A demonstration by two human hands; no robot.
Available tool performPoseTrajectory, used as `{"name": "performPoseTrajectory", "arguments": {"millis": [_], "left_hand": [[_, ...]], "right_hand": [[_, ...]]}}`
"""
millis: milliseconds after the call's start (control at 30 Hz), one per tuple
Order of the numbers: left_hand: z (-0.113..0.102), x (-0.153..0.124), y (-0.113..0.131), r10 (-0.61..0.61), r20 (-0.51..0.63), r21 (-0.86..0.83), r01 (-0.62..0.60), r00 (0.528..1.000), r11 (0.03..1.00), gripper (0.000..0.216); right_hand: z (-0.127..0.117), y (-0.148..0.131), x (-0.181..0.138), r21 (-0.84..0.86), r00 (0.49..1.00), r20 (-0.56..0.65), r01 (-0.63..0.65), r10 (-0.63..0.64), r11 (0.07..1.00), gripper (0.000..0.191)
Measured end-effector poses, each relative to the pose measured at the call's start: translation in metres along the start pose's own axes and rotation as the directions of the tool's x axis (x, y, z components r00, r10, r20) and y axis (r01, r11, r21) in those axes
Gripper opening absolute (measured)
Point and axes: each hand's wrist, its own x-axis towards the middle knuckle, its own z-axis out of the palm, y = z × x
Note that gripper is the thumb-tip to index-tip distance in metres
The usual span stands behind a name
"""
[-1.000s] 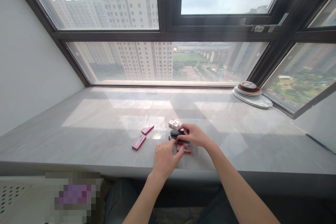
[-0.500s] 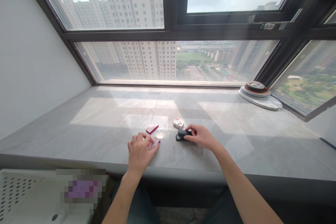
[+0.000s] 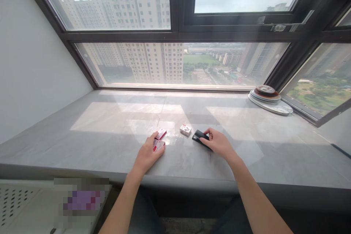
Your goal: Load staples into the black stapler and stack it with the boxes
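A wide window (image 3: 236, 64) with a dark frame (image 3: 175, 36) fills the far side, with pale tower blocks (image 3: 153, 62) and a green field (image 3: 200, 59) beyond the glass. Below it runs a grey marbled windowsill (image 3: 109, 139), patched with sunlight, from the white wall (image 3: 35, 62) on the left across to the right. At the near left, lower than the sill's edge, is a white plastic basket (image 3: 19, 214) with rows of small holes; something purple in it is pixelated beyond recognition. A stack of plates (image 3: 270, 106) sits at the far right of the sill, the largest at the bottom.

Both hands are over the near middle of the sill. The right hand (image 3: 221, 144) grips a black stapler (image 3: 199, 137), thumb on the near side and fingers on the far side, its free end pointing left and a little away. The left hand (image 3: 146, 156) lies half spread over two flat red-and-white boxes, its thumb along the nearer box (image 3: 158, 147) and its fingers reaching the farther box (image 3: 161, 133); whether it grips either one, I cannot tell. Between the hands, just left of the stapler and slightly farther off, stands a small white box (image 3: 185, 129), touched by neither hand.
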Motion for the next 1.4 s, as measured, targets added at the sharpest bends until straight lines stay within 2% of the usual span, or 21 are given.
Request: {"name": "performPoseTrajectory", "arguments": {"millis": [133,267,333,433,567,700,800,867,967,1033,1167,1300,1400], "left_hand": [[0.032,-0.005,0.022,0.055,-0.088,0.031,-0.053,0.995,0.998,0.056],[0.060,-0.008,0.046,0.075,-0.143,0.058,-0.067,0.987,0.996,0.057],[0.068,-0.008,0.057,0.080,-0.159,0.068,-0.070,0.984,0.995,0.062],[0.075,-0.008,0.069,0.092,-0.162,0.083,-0.079,0.983,0.993,0.069],[0.079,-0.004,0.074,0.135,-0.119,0.141,-0.118,0.984,0.983,0.066],[0.082,0.004,0.075,0.210,-0.053,0.160,-0.199,0.976,0.967,0.051],[0.084,0.006,0.076,0.233,-0.055,0.122,-0.225,0.971,0.967,0.044],[0.083,0.003,0.075,0.228,-0.072,0.104,-0.220,0.971,0.970,0.042],[0.075,-0.008,0.067,0.208,-0.096,0.102,-0.198,0.973,0.975,0.040],[0.062,-0.015,0.053,0.194,-0.110,0.111,-0.182,0.975,0.977,0.040],[0.020,-0.017,0.006,0.169,-0.121,0.141,-0.152,0.978,0.978,0.040],[-0.027,-0.002,-0.048,0.180,-0.092,0.158,-0.164,0.979,0.974,0.039],[-0.046,0.009,-0.070,0.189,-0.074,0.163,-0.175,0.979,0.971,0.041]], "right_hand": [[0.007,0.001,0.032,-0.069,0.982,-0.156,-0.117,0.105,0.991,0.030],[0.016,-0.012,0.055,-0.043,0.987,-0.130,-0.095,0.089,0.995,0.031],[0.022,-0.019,0.050,-0.004,0.993,-0.090,-0.082,0.081,0.997,0.033],[0.031,-0.026,0.026,0.109,0.998,0.000,-0.056,0.057,0.992,0.037],[0.037,-0.026,-0.007,0.279,0.997,0.072,-0.045,0.026,0.959,0.040],[0.043,-0.024,-0.015,0.421,0.993,0.064,-0.114,0.096,0.900,0.041],[0.056,-0.027,-0.015,0.538,0.978,0.153,-0.202,0.141,0.818,0.044],[0.068,-0.033,-0.017,0.616,0.966,0.228,-0.238,0.118,0.751,0.045],[0.084,-0.045,-0.025,0.685,0.957,0.286,-0.234,0.040,0.690,0.043],[0.095,-0.058,-0.030,0.728,0.946,0.321,-0.223,-0.034,0.648,0.039],[0.129,-0.099,-0.028,0.798,0.894,0.397,-0.222,-0.210,0.560,0.033],[0.178,-0.150,-0.013,0.787,0.902,0.375,-0.189,-0.213,0.587,0.034],[0.201,-0.173,-0.004,0.756,0.922,0.338,-0.146,-0.189,0.638,0.037]]}}
